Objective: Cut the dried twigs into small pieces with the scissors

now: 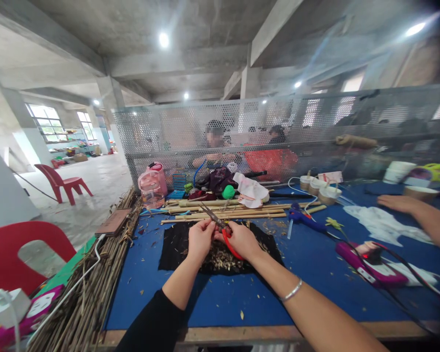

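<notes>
Near the middle of the blue tabletop, my right hand is wrapped round scissors with orange-red handles, their dark blades pointing up and to the left. Close beside it, my left hand is closed in a pinch near the blades; whatever its fingers hold is too small to name. Both hands are over a black cloth spread on the table. A heap of small dry brown scraps lies on the cloth beneath them.
Bamboo sticks lie behind the cloth, and a blue glue gun rests to the right. A purple power strip trails cables. Bundled twigs line the left edge. A co-worker's hand rests at far right. A perforated metal screen stands behind.
</notes>
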The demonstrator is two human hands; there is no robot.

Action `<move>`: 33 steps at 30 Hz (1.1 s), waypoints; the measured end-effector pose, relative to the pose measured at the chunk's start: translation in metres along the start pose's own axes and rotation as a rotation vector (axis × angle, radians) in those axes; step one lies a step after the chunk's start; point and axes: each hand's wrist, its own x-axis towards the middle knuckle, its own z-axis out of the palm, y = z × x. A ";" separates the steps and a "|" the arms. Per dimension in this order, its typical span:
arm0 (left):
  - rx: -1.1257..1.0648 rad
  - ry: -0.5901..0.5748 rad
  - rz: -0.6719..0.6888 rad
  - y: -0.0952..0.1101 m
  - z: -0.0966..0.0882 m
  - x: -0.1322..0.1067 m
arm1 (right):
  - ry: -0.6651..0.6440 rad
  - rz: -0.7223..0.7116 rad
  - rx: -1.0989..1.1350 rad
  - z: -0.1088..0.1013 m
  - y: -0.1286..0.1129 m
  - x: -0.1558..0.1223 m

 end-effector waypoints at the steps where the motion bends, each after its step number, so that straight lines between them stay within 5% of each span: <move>1: -0.018 0.014 -0.002 0.000 0.000 0.000 | 0.012 -0.004 -0.027 0.000 0.000 0.000; 12: 0.022 0.068 0.060 -0.001 -0.004 0.004 | 0.040 -0.071 0.035 -0.001 -0.001 -0.003; 17: -0.245 -0.087 -0.079 0.007 -0.002 0.001 | -0.010 -0.072 0.204 -0.002 0.001 -0.002; 21: -0.256 -0.114 -0.141 0.007 -0.003 0.003 | -0.024 -0.080 0.226 -0.001 0.003 -0.001; 27: -0.181 -0.016 -0.049 0.002 -0.001 0.003 | 0.114 -0.077 0.066 0.004 0.000 -0.002; 33: -0.052 -0.053 0.059 0.000 0.000 -0.001 | 0.151 -0.120 0.030 0.000 -0.003 -0.003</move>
